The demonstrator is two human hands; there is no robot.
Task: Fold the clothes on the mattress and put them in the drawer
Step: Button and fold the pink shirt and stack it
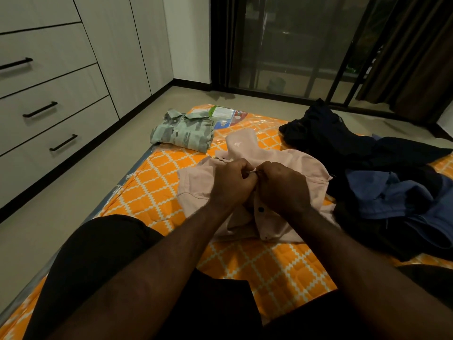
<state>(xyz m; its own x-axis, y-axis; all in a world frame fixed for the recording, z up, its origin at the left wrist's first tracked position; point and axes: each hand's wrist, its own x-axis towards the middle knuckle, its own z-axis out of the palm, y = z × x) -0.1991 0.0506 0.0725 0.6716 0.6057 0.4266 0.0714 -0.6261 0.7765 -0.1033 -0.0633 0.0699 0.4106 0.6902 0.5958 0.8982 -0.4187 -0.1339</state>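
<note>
Past the dark shorts (98, 266), the left hand (231, 179) and right hand (282, 186) meet, fingers curled tight, pinching the pink shirt (193, 182) at its button strip. The shirt spreads beneath and beyond the fingers on the mattress (257, 273). It looks light and limp, best gripped at collar or shoulders.

No legible text. A printed label (221, 116) at the far end of the mattress (157, 173) shows green, white, blue and red print, too small to read. A pale mark on the pink shirt (193, 182) is likewise unreadable.
</note>
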